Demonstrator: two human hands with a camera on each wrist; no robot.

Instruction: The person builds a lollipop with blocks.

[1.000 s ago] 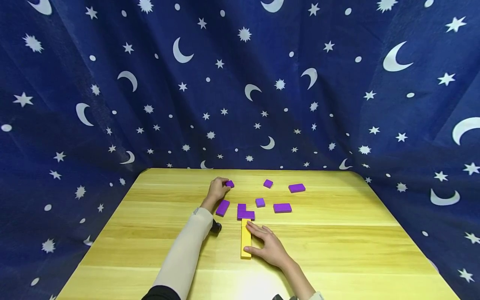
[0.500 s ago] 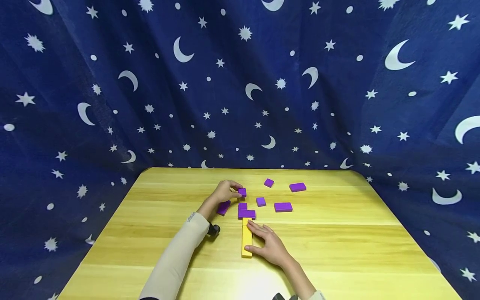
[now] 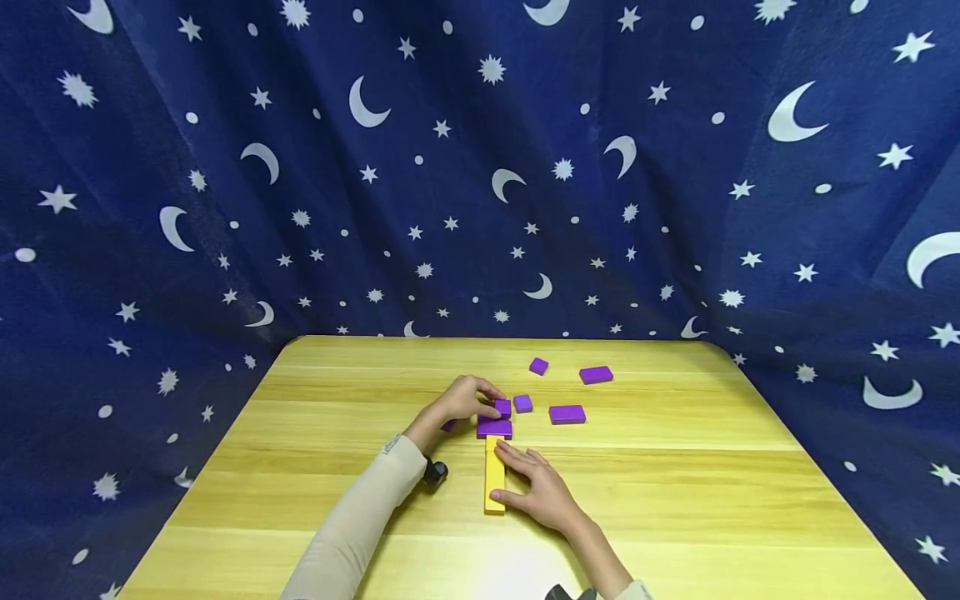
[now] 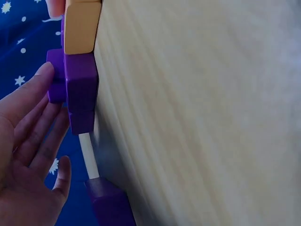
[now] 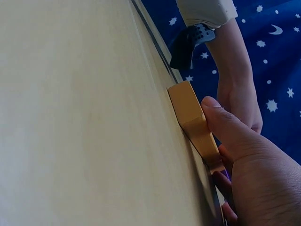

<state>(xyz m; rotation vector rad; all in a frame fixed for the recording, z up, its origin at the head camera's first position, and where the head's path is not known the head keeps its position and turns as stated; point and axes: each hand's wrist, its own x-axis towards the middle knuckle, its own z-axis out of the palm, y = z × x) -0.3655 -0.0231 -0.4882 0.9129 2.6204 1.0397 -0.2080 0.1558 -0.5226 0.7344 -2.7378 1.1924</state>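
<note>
My left hand pinches a purple cube by a longer purple block; my right hand touches the yellow strip!

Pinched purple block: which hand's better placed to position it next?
Left, probably: the left hand pinches that purple block by the purple bar; the right hand touches the yellow blocks.

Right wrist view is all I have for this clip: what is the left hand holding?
Observer: The left hand pinches a small purple block.
Operator: And what lies at the far end of the yellow blocks?
Observer: A longer purple block, set crosswise.
Operator: Any more purple to the right of the pinched one?
Observer: Yes, four: two small pieces and two oblong pieces.
</note>
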